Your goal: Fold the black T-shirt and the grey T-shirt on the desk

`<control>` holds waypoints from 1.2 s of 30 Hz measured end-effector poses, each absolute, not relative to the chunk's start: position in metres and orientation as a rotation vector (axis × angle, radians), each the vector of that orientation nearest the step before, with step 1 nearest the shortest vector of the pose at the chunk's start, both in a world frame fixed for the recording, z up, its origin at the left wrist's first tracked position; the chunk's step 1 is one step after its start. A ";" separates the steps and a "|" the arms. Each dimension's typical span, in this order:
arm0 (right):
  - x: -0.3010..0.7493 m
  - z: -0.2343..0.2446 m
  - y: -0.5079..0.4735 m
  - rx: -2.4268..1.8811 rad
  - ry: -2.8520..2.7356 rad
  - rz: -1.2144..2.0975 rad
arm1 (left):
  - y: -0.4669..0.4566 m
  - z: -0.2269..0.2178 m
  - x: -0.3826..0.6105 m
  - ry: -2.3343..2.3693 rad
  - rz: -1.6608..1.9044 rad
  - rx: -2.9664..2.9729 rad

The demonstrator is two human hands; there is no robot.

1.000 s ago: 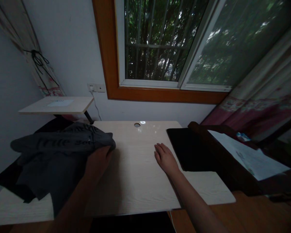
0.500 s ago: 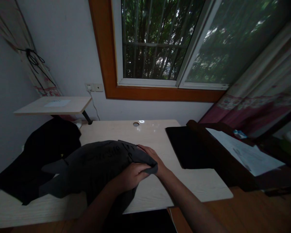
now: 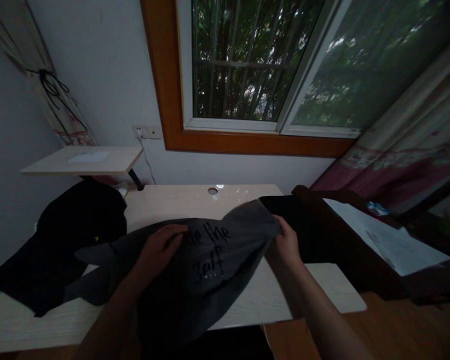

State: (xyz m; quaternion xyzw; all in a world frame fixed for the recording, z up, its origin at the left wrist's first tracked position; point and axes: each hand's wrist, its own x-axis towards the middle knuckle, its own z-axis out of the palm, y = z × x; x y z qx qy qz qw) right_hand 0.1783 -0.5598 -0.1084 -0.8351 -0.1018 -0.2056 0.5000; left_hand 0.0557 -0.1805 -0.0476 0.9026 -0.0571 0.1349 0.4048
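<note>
Over the worktop point(image 3: 165, 202), smooth the gray shirt point(image 3: 236, 245) flat, pinching its right end in right hand point(image 3: 287, 241); cannot tell grip of left hand point(image 3: 160, 249).

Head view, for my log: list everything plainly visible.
Desk: one, pale, centre
Lettered garment: one, grey, over desk
Cloth: one, black, desk's left
Flat item: one, black, desk's right
Shelf: one, pale, left
Paper: one, white, shelf
Furniture: one, dark, right
Sheet: one, whitish, on furniture
Sockets: two, white, wall
Cord: one, white, below sockets
Window: one, white, wall
Curtains: two, cream, sides
Floor: one, brown, bottom
Left hand: one, bare, on garment
Right hand: one, bare, gripping garment
</note>
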 end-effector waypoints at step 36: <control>0.208 -0.059 -0.478 -2.447 -0.787 0.243 | -0.140 -0.106 -0.001 -0.413 0.260 2.734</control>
